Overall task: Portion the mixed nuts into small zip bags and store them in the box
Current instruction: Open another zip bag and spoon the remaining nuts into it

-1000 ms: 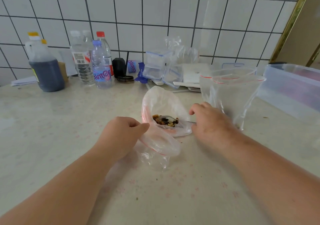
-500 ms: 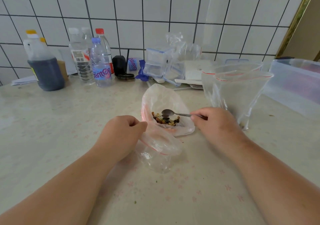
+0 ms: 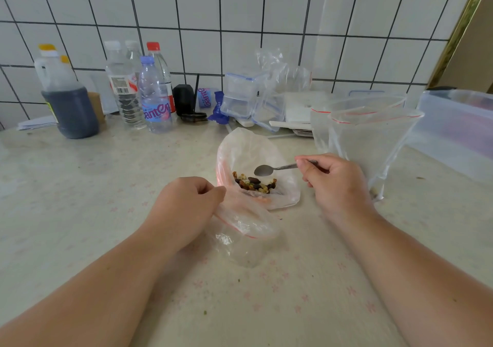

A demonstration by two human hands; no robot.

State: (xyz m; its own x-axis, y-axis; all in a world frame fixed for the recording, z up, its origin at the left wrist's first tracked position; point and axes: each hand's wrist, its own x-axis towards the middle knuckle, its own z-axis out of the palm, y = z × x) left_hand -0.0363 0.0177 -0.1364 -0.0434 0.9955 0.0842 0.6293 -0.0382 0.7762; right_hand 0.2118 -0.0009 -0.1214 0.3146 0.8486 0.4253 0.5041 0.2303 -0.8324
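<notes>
Two bags sit at the centre of my view: a small zip bag (image 3: 244, 229) lying near on the counter (image 3: 80, 200), and just beyond it a wider bag (image 3: 253, 157) lying open with the mixed nuts (image 3: 254, 182) pooled in its lower fold. My left hand (image 3: 184, 210) is curled, knuckles up, pinching the small zip bag's rim at its left edge; the fingertips themselves are tucked under and I can't see them. My right hand (image 3: 336, 184) grips the handle of a metal spoon (image 3: 272, 170) between thumb and bent fingers, the bowl hovering just above the nuts and looking empty, though glare makes that hard to judge. Most of the handle is hidden inside the fist.

Right of that hand stand empty zip bags (image 3: 373, 138) with red seal lines, propped upright; how many layers I cannot tell. Farther right a translucent storage box (image 3: 458, 122) is cut off by the frame edge. Along the far tiled wall are water bottles (image 3: 149, 98), a jug of dark liquid (image 3: 66, 101) and stacked clip-lid containers (image 3: 242, 95), partly veiled by crumpled plastic.
</notes>
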